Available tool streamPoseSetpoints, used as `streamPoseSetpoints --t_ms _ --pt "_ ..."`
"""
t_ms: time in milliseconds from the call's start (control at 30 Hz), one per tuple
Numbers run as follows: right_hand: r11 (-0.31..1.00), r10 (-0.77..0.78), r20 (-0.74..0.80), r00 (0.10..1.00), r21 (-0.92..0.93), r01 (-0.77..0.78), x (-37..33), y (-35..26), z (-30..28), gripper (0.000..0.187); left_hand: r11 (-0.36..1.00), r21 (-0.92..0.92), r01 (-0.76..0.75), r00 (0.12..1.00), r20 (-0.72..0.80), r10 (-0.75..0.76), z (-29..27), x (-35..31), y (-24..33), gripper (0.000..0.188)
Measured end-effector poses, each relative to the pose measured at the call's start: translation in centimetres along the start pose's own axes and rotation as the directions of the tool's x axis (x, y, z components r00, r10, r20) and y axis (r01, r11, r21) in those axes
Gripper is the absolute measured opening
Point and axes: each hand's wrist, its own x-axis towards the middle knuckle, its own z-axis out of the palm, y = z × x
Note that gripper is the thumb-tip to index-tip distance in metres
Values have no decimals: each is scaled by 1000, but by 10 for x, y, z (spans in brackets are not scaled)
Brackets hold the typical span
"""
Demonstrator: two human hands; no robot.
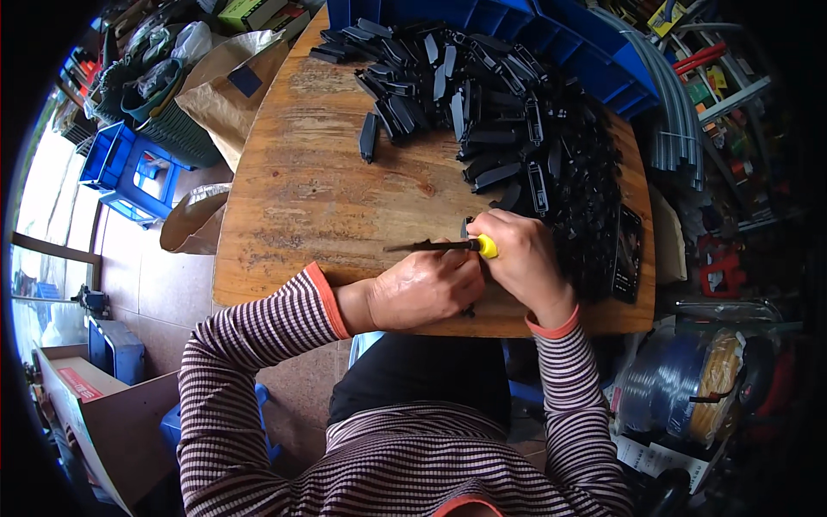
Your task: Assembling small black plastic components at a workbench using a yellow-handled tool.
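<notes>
My right hand [524, 258] is closed around the yellow handle of a tool [489, 246], whose thin dark shaft points left across the top of my left hand. Whether it is a file or a blade, I cannot tell. My left hand [426, 289] is curled shut close beside it, near the table's front edge. A black plastic part [466, 227] pokes out between the hands; my left fingers seem to grip it, and most of it is hidden. Beyond my hands, a large heap of similar long black plastic parts [495, 138] covers the far and right side of the wooden table [293, 189].
Blue plastic bins [594, 56] stand behind the heap. A phone [627, 254] with a lit screen lies at the table's right edge. Brown paper bags [226, 95] and a blue stool [142, 177] are at left. Wrapped coils [680, 383] sit at lower right.
</notes>
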Motion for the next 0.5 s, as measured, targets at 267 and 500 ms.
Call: streamPoseSetpoints --t_ms 267,500 --pt "850 189 -206 960 524 -55 37 -24 -10 6 997 76 -20 999 -30 23 -6 1 -1 38" --pt "700 360 -329 873 714 -20 30 -16 -9 11 993 117 -15 988 -153 33 -7 7 -8 31"
